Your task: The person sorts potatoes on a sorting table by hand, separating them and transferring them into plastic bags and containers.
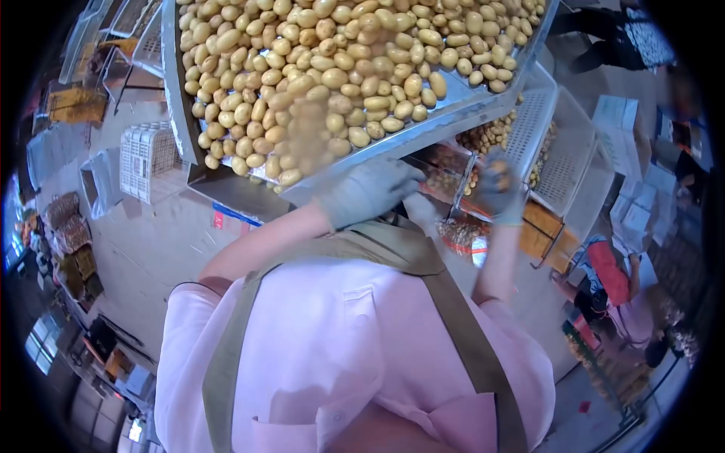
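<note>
Many yellow-brown potatoes [325,79] lie in a large metal tray [423,124] at the top. My left hand [370,192], in a grey glove, is just below the tray's near edge, back up and fingers towards the right. Its fingers look apart, with nothing visible in them. My right hand [498,187], also gloved and blurred by motion, is right of the tray's lower edge. Its fingers curl around a few brownish potatoes. More small potatoes [491,134] lie beneath it and beside a white crate [529,121].
Another perforated crate [566,162] stands at the right, by an orange crate [547,230]. A white basket [143,162] is left of the tray. A person [630,302] is at the lower right, another [612,38] at the upper right. Boxes [634,211] stand far right.
</note>
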{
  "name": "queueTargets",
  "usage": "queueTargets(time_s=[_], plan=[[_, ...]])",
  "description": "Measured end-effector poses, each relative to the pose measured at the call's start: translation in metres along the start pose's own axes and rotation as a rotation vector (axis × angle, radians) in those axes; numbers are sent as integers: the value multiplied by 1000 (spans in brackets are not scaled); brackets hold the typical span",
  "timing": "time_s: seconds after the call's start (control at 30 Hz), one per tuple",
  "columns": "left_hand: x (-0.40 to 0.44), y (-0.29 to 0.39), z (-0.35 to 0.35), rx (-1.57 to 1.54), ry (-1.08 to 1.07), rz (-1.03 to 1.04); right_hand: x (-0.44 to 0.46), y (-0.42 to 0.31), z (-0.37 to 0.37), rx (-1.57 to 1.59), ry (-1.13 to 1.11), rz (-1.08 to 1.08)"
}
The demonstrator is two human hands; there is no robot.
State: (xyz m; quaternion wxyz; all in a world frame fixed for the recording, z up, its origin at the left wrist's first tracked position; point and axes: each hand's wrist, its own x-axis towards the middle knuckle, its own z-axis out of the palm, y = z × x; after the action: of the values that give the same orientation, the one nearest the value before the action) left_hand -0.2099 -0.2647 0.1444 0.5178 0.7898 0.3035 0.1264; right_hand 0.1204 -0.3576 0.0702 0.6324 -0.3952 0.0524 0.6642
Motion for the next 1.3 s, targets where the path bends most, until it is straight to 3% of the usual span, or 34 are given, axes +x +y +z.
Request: queueTargets(time_s=[0.03, 0.2, 0.27, 0.3, 0.33, 0.4, 0.47, 0.53, 0.6, 0.63, 0.67, 0.73, 0.77, 0.87, 1.0, 1.03, 1.07, 1.13, 1.2, 1.23, 1.27, 1.3], plan=[[-13, -13, -3, -49, 59, -62, -1, -33, 8, -153, 408, -261], [-82, -59, -18, 22, 239, -426, 59, -97, -10, -666, 502, -570], [-123, -98, -10, -132, 504, -492, 90, -41, 24, -1087, 353, -514], [-140, -125, -2, -217, 736, -574, 107, 8, 54, -1344, 88, -838], [-150, -134, -2, -274, 910, -594, 120, 43, 87, -1682, 167, -734], [-174, -163, -4, -343, 1171, -667, 138, 90, 153, -1573, -48, -856], [-191, -176, -5, -532, 1329, -799, 188, 125, 173, -1785, -15, -1041], [-197, -183, -4, -780, 1381, -912, 193, 168, 222, -2176, 241, -1064], [-191, -187, -2, -970, 1378, -961, 205, 199, 234, -2182, 133, -1259], [-185, -187, -1, -1028, 1354, -958, 206, 208, 250, -2306, -6, -1136], [-179, -187, 1, -1086, 1325, -954, 200, 223, 257, -2199, -19, -1452], [-171, -185, 5, -1121, 1328, -833, 194, 258, 262, -2107, -137, -1459], [-171, -189, 7, -1131, 1314, -818, 183, 270, 270, -2235, -281, -1338], [-176, -203, 10, -1205, 1286, -721, 157, 304, 246, -1790, -680, -1224], [-196, -209, 9, -1363, 1176, -598, 118, 235, 204, -1707, -576, -1053], [-192, -197, 5, -1365, 1192, -625, 109, 209, 194, -1766, -449, -1082], [-191, -197, 6, -1379, 1210, -639, 97, 180, 188, -1845, -324, -888], [-188, -197, 7, -1404, 1246, -663, 106, 184, 139, -2024, -160, -800], [-190, -217, 12, -1441, 1228, -667, 93, 228, 148, -2165, -204, -1142], [-193, -225, 14, -1458, 1220, -672, 102, 244, 156, -2059, -288, -1074], [-192, -225, 13, -1458, 1200, -659, 104, 250, 178, -2187, -289, -1145], [-191, -226, 11, -1456, 1183, -643, 112, 245, 192, -2113, -376, -1184]])
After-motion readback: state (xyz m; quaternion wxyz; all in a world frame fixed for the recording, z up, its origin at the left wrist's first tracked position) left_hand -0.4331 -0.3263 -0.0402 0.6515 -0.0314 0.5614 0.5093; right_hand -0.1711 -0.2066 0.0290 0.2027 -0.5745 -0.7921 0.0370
